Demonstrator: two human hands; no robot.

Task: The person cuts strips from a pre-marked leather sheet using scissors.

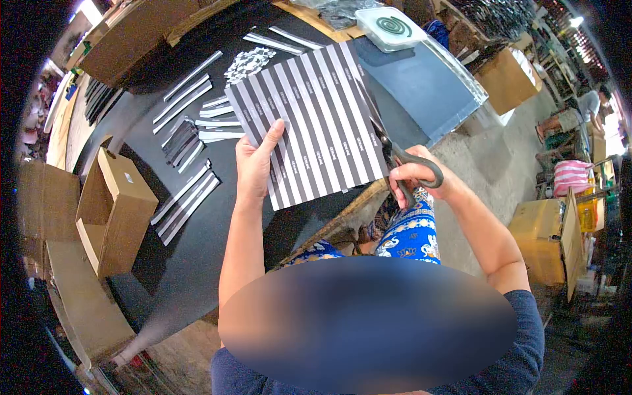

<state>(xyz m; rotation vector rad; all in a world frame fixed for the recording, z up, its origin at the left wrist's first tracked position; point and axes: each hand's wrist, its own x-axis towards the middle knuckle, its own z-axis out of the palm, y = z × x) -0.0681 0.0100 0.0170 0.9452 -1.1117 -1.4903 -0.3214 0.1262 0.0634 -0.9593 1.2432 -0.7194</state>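
A sheet (309, 125) with black and white stripes and small print is held up over the dark table (204, 263). My left hand (258, 158) grips its left edge, thumb on top and fingers underneath. On the right, my right hand (418, 178) is closed round the handles of dark scissors (388, 141), whose blades lie along the sheet's right edge. Cut striped strips (187, 204) lie in groups on the table left of the sheet. Behind it is a pile of small black and white pieces (249, 64).
An open cardboard box (117, 210) stands at the left. A white container with a green coil (392, 28) sits at the back, by a blue-grey board (428, 85). Another person (579, 115) is far off at the right, beyond a carton (540, 230) on the floor.
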